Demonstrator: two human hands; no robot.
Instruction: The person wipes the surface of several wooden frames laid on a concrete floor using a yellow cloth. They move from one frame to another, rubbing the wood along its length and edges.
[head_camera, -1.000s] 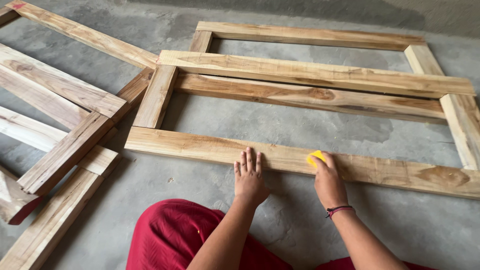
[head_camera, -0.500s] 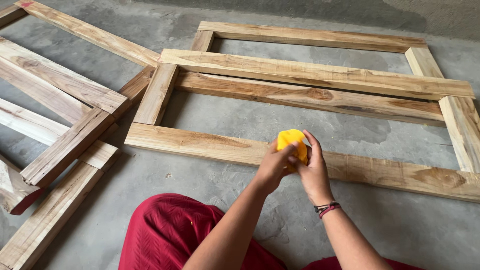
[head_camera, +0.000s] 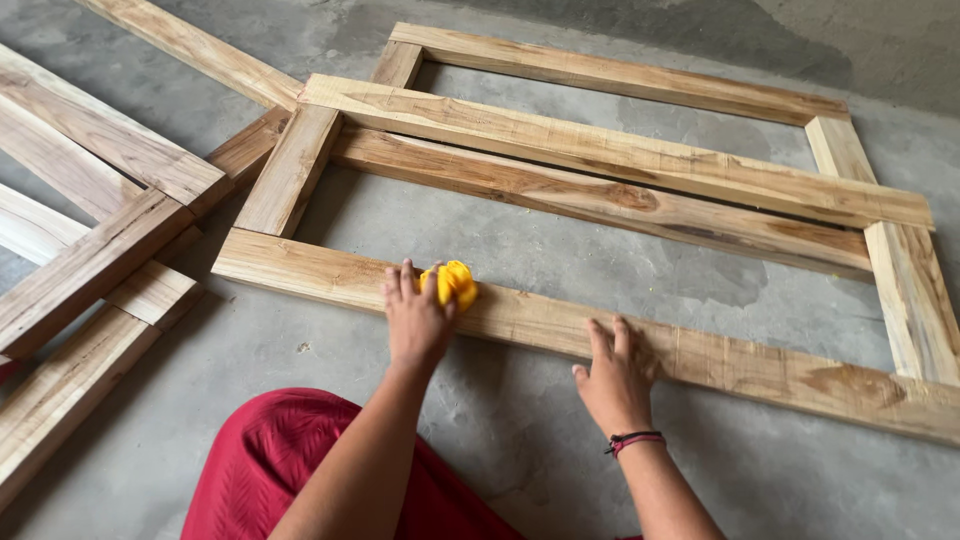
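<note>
Since half a second ago the small crumpled yellow sanding pad, then held up between both hands above the rail, has been brought down onto the wood and passed wholly to the left hand; a second ago it lay under the right hand instead. The pad is now pressed against the top face of the near long pale wooden rail of the rectangular timber frame, a little left of the rail's middle. The left hand's fingers are closed over the pad from behind, thumb side toward it, so that it is clamped between fingertips and wood; the grip looks suited to pushing it along the grain.

The right hand, with a dark thread bracelet at the wrist, is laid flat on the same rail further to the right, fingers spread and empty. It appears to be placed there as a brace, so that the frame is kept from sliding on the smooth grey concrete floor while the pad is rubbed.

The frame is laid flat on the floor, which lets the rail's broad face be worked from above. A loose plank is rested across it at a slant. Further rough wooden planks are stacked crosswise at the left, apart from the hands. A red-clothed knee is seen just below the left forearm, near the rail.
</note>
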